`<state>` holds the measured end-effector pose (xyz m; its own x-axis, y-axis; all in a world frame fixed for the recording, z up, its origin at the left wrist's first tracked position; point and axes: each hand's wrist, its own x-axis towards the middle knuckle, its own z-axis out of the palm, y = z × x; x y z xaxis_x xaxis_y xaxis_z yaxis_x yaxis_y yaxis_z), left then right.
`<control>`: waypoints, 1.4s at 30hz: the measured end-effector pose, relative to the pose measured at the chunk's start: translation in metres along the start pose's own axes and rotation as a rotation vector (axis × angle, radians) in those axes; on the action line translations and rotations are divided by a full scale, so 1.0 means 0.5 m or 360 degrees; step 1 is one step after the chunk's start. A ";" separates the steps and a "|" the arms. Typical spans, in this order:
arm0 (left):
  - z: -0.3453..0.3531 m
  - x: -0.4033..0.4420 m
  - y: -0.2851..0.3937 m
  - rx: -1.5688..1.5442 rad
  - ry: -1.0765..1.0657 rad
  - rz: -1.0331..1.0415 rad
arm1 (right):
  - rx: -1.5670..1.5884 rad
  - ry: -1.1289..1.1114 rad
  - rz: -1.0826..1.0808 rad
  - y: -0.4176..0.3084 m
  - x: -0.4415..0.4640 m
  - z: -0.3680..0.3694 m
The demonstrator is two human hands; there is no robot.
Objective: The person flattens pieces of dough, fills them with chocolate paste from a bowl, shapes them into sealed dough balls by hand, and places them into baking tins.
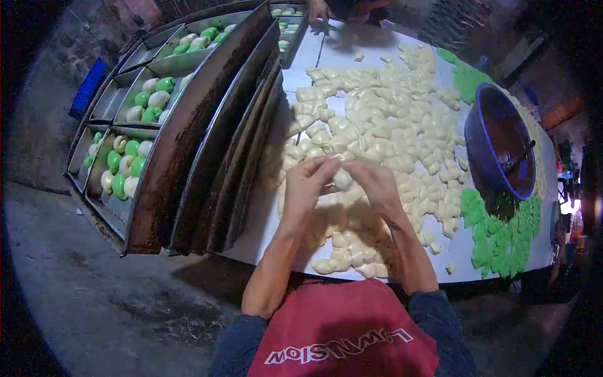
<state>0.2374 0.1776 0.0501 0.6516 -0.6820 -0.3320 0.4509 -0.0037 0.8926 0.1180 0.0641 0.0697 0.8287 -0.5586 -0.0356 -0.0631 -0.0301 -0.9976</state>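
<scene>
Between my two hands, above the table, is a small pale piece of dough (342, 180). My left hand (311, 182) pinches it from the left, thumb and fingertips closed on it. From the right, my right hand (375, 183) also has its fingers closed on the piece, slightly smeared by motion. Beneath and around both hands lie many cream-coloured dough pieces (383, 119), spread close together and partly touching. My fingers hide part of the held piece.
Stacked metal trays (188, 144) stand on the left; the top one holds green and white dough balls (151, 100). A purple basin (487, 141) with dark contents stands at right, near green dough pieces (502, 235). Another person's hand (319, 11) is at the far edge.
</scene>
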 end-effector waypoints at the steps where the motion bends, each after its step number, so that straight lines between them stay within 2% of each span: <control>1: -0.002 0.000 0.011 0.0053 0.0033 -0.0061 | -0.0100 -0.0045 -0.0150 0.000 -0.007 -0.001; 3: -0.007 -0.002 0.007 0.0085 0.0040 -0.0007 | -0.0294 -0.0135 -0.0451 0.002 -0.021 -0.002; 4: -0.002 -0.014 0.007 0.0030 -0.0019 0.0061 | -0.0232 -0.0154 -0.0382 0.014 -0.022 -0.010; 7: 0.007 -0.048 0.012 0.0041 -0.0179 0.0229 | -0.0264 0.0057 -0.0842 0.030 -0.015 -0.010; 9: -0.009 -0.047 -0.006 0.0032 -0.0216 0.0283 | -0.0202 0.0158 -0.0962 0.020 -0.021 0.005; 11: -0.015 -0.047 0.002 0.0199 -0.0308 0.0444 | 0.0127 0.0357 -0.0888 0.027 -0.025 0.039; 13: -0.016 -0.051 0.006 0.0335 -0.0346 0.0506 | -0.0275 0.0515 -0.1108 0.028 -0.016 0.044; 14: -0.006 -0.063 0.011 0.0285 -0.0345 0.0319 | -0.0433 0.0548 -0.1166 0.038 -0.015 0.040; 15: 0.008 -0.074 0.015 0.0288 -0.0324 0.0410 | -0.0593 0.0583 -0.1224 0.044 -0.012 0.039; 16: 0.021 -0.085 0.019 0.0292 -0.0301 0.0501 | -0.0503 0.0721 -0.1394 0.044 0.005 0.047; 19: 0.004 -0.096 0.038 0.0421 -0.0340 0.0450 | -0.0494 0.0681 -0.1319 0.037 0.011 0.056; 20: -0.006 -0.091 0.039 0.0401 -0.0346 0.0420 | -0.0679 0.0607 -0.1254 0.025 0.009 0.051; 23: -0.035 -0.061 0.014 0.0199 -0.0239 0.0444 | -0.0602 0.0481 -0.0738 0.009 0.000 0.078; 24: -0.042 -0.056 0.013 0.0117 -0.0143 0.0357 | -0.0533 0.0341 -0.0578 -0.016 -0.008 0.084; 26: -0.063 -0.056 0.024 0.0122 -0.0038 0.0275 | -0.0025 0.0198 -0.0312 -0.026 -0.014 0.098; 27: -0.068 -0.060 0.032 0.0115 0.0009 0.0248 | 0.0025 0.0094 -0.0126 -0.020 -0.016 0.096; 29: -0.092 -0.047 0.005 0.0141 -0.0217 0.0257 | 0.0184 0.0038 -0.0088 0.027 -0.010 0.087; 30: -0.090 -0.054 0.027 0.0183 -0.0288 0.0133 | 0.0094 0.0024 -0.0087 0.031 -0.008 0.083; 31: -0.087 -0.063 0.052 0.0226 -0.0361 0.0009 | 0.0197 -0.0008 0.0068 0.083 0.001 0.064; 34: -0.107 -0.028 -0.013 0.0106 -0.0397 0.0152 | 0.0110 0.0198 0.0002 0.050 0.011 0.112; 36: -0.111 -0.034 -0.006 0.0204 -0.0260 0.0072 | 0.0033 0.0418 0.0074 0.018 -0.006 0.135; 37: -0.114 -0.029 -0.007 0.0299 -0.0221 0.0076 | 0.0051 0.0231 -0.0031 0.024 -0.009 0.120; 38: -0.121 -0.012 -0.044 0.0122 -0.0274 0.0143 | -0.0606 0.0112 -0.0506 0.024 -0.016 0.114; 39: -0.116 -0.029 -0.024 -0.0047 -0.0282 0.0126 | -0.1267 0.0001 -0.0974 -0.007 -0.023 0.113; 41: -0.118 0.018 -0.109 -0.0275 -0.0352 0.0095 | -0.1562 -0.0251 -0.1062 -0.060 -0.027 0.131; 42: -0.115 0.022 -0.098 -0.0269 -0.0372 0.0174 | -0.1556 -0.0174 -0.1197 -0.066 -0.023 0.135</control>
<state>0.2576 0.2125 -0.0148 0.5530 -0.8214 -0.1399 0.4935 0.1876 0.8492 0.1480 0.1273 0.0989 0.8777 -0.0641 0.4749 0.0989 -0.9454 -0.3104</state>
